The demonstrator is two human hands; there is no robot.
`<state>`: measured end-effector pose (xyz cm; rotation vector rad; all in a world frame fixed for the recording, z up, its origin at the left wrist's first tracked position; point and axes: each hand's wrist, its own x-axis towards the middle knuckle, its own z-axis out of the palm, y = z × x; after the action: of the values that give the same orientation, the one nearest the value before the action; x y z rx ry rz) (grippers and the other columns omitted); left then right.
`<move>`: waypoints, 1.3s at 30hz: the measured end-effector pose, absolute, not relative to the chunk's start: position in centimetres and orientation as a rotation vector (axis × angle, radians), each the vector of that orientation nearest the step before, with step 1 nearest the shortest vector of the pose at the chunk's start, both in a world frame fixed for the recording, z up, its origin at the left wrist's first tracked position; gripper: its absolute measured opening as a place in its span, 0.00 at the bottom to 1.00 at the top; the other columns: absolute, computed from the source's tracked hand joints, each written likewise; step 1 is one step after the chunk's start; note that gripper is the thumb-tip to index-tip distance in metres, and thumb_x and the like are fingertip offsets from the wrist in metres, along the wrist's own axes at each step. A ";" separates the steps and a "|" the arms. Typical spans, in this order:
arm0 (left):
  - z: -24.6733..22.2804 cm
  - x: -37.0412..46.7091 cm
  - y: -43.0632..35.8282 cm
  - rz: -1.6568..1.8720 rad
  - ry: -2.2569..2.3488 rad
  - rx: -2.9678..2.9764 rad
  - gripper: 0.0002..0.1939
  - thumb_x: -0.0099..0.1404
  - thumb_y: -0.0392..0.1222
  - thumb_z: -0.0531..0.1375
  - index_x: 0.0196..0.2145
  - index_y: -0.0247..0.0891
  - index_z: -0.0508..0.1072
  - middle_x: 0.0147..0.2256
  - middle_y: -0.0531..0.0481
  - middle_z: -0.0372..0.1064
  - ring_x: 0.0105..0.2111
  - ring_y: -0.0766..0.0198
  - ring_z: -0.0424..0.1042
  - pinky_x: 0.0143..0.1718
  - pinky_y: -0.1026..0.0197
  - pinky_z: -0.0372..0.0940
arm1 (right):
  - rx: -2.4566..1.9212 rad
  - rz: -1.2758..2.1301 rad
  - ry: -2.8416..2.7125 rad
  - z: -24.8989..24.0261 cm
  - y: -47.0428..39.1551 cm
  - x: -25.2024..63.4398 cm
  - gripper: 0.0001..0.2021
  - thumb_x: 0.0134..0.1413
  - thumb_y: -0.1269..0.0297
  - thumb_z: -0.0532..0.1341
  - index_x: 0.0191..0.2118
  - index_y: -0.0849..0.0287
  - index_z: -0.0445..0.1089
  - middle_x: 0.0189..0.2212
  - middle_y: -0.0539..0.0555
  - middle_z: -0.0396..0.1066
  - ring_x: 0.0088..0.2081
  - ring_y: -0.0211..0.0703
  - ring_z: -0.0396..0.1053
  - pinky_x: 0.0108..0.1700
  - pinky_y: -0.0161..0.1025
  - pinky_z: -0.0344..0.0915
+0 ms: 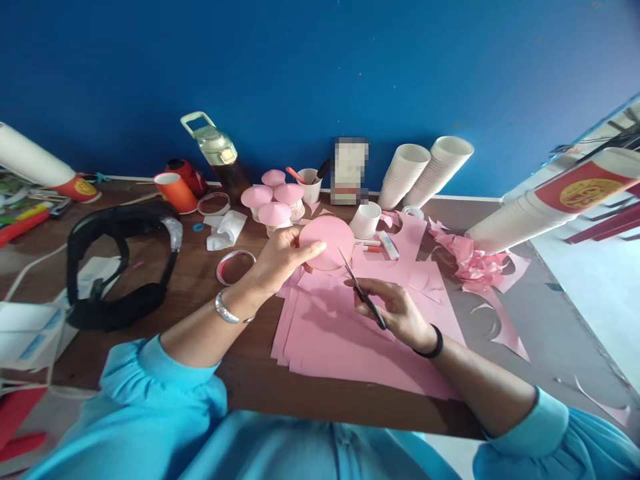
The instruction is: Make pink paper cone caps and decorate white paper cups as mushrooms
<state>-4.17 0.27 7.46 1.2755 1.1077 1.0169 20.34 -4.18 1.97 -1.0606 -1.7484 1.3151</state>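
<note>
A round pink paper disc (330,239) is pinched in my left hand (286,257), whose thumb lies on its face. My right hand (393,307) holds dark-handled scissors (369,303), their blades pointing up and left at the lower right edge of the disc. Whether the blades touch the paper cannot be told. Beneath both hands lies a stack of pink paper sheets (340,347). Behind my left hand stand several paper cups with pink cone tops (274,215). A small white cup (366,221) sits just beyond the disc.
Tall stacks of white cups (405,175) stand by the blue wall, beside a phone (350,170). Crumpled pink paper (473,260) and scraps lie right. At left are a bottle (220,157), an orange cup (176,193), a tape roll (220,272) and a black headband-like device (75,267).
</note>
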 end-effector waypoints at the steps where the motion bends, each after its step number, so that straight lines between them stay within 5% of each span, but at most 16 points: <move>1: 7.5 -4.1 0.3 0.997 1.108 1.287 0.16 0.59 0.50 0.70 0.36 0.34 0.80 0.30 0.49 0.75 0.31 0.64 0.71 0.30 0.63 0.70 | -1.059 1.304 -1.755 2.0 -4.2 20.4 0.24 0.55 0.48 0.71 0.50 0.60 0.79 0.36 0.56 0.79 0.36 0.45 0.72 0.43 0.43 0.71; 12: 7.1 -4.3 0.5 0.927 1.103 1.351 0.16 0.60 0.51 0.69 0.35 0.33 0.79 0.33 0.47 0.77 0.35 0.60 0.75 0.33 0.61 0.72 | -1.063 1.294 -1.737 1.9 -4.2 20.2 0.20 0.53 0.52 0.72 0.49 0.57 0.82 0.36 0.56 0.81 0.34 0.43 0.74 0.39 0.41 0.73; 19: 7.2 -4.5 0.5 0.920 1.118 1.375 0.15 0.60 0.50 0.68 0.36 0.33 0.79 0.34 0.47 0.76 0.35 0.60 0.74 0.31 0.62 0.70 | -1.060 1.394 -1.670 2.3 -4.5 20.1 0.21 0.54 0.49 0.71 0.48 0.58 0.82 0.28 0.53 0.75 0.27 0.37 0.67 0.29 0.36 0.68; 39: 6.8 -4.6 0.5 0.971 1.024 1.323 0.13 0.62 0.47 0.68 0.41 0.36 0.80 0.32 0.49 0.75 0.39 0.57 0.75 0.38 0.59 0.72 | -1.060 1.523 -1.589 2.8 -4.6 19.7 0.25 0.52 0.45 0.71 0.47 0.60 0.82 0.23 0.50 0.70 0.23 0.35 0.63 0.26 0.37 0.66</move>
<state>-4.56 0.49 6.79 1.3229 1.0244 0.9709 19.73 -4.65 2.80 -1.0601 -1.5889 1.5232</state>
